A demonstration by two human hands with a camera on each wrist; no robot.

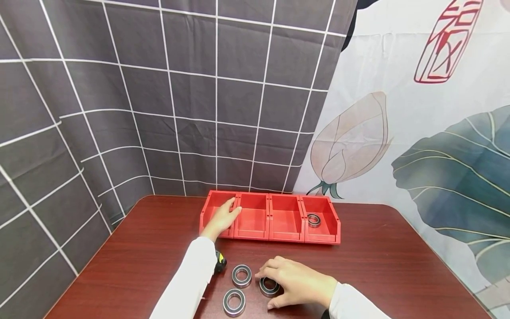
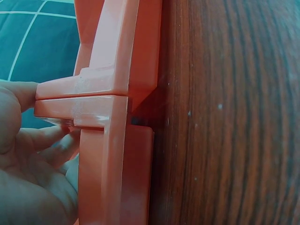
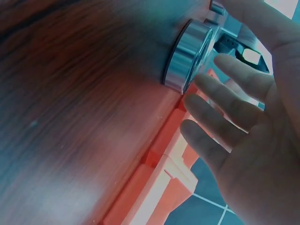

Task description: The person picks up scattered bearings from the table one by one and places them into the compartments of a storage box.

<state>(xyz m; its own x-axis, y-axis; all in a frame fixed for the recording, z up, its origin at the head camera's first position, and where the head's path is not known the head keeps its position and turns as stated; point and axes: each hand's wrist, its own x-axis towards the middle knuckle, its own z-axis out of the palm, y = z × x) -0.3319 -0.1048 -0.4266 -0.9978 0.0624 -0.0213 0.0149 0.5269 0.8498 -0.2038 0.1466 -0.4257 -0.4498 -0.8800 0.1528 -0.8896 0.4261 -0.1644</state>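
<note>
Head view: the fingers of the right hand point(image 1: 296, 281) are arched over one bearing point(image 1: 264, 290) on the worktop point(image 1: 139, 248); in the right wrist view they are seen parted and extended, not closed on it. By the thumb and fingers of the left hand point(image 1: 221, 219), the adjoining walls of the two leftmost red bins point(image 1: 252, 235) are pinched. Two more bearings point(image 1: 234, 313) are laid between the arms, near a black-and-yellow object point(image 1: 220, 261). Another is contained in the rightmost bin point(image 1: 328, 232). Behind, a grid cloth point(image 1: 191, 97) is hung.
</note>
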